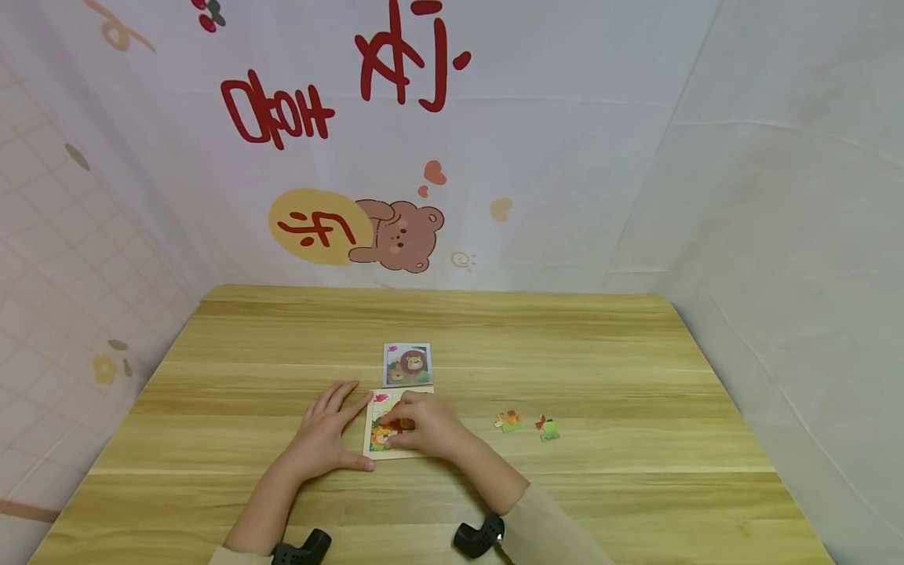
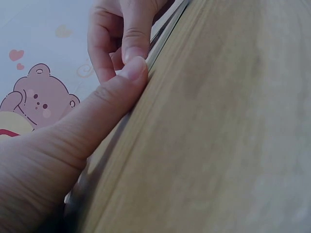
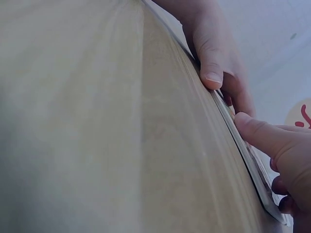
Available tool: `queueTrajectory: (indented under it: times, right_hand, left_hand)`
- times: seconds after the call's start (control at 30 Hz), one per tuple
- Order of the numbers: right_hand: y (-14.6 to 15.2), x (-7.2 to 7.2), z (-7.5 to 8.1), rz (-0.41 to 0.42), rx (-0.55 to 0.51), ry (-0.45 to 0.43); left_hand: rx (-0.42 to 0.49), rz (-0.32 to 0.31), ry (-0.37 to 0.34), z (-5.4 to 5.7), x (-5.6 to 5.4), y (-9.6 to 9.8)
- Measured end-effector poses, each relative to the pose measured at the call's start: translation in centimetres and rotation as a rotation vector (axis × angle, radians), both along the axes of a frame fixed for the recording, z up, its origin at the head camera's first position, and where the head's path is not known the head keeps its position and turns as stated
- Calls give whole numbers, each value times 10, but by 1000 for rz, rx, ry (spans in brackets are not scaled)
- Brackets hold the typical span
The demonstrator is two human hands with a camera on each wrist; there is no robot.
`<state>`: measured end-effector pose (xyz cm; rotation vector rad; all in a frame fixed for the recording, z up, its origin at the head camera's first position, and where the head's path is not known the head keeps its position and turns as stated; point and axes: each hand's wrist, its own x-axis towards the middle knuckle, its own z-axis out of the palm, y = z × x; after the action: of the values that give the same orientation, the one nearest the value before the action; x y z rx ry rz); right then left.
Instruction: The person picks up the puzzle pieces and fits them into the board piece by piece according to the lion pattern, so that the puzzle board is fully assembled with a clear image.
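Observation:
A small jigsaw puzzle board (image 1: 366, 439) with a pale frame lies on the table, showing a lion picture partly covered by a hand. My left hand (image 1: 319, 435) rests at its left side, fingers spread, the thumb by the lower left corner. From the right, my right hand (image 1: 434, 425) reaches over the board; its thumb and bent forefinger pinch a puzzle piece (image 1: 384, 436) with an orange animal face at the lower left. The right wrist view shows my right thumb (image 3: 260, 133) low against the board. Directly behind stands a lion picture card (image 1: 407, 364), lying flat.
Two loose puzzle pieces lie right of the board, one orange and green (image 1: 508, 421), one green and red (image 1: 548, 428). The wooden table (image 1: 600, 353) ends at a white printed curtain (image 1: 565, 141) behind. Black wrist devices (image 1: 480, 537) sit on both wrists.

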<state>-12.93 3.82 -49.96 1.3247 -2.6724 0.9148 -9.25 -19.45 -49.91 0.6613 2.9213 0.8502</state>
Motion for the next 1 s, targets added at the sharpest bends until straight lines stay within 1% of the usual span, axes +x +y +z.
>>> queueTrajectory:
  times: [0.37, 0.7, 0.83, 1.0]
  right_hand:
    - [0, 0, 4, 3, 39, -2]
    - [-3, 2, 5, -24, 66, -11]
    - [-1, 4, 7, -24, 29, -32]
    - [9, 6, 10, -35, -49, -98]
  left_hand:
    - [-4, 4, -7, -1, 0, 0]
    - [-9, 4, 9, -2, -1, -1]
    - [-6, 2, 8, -2, -1, -1]
    - [-11, 4, -3, -2, -1, -1]
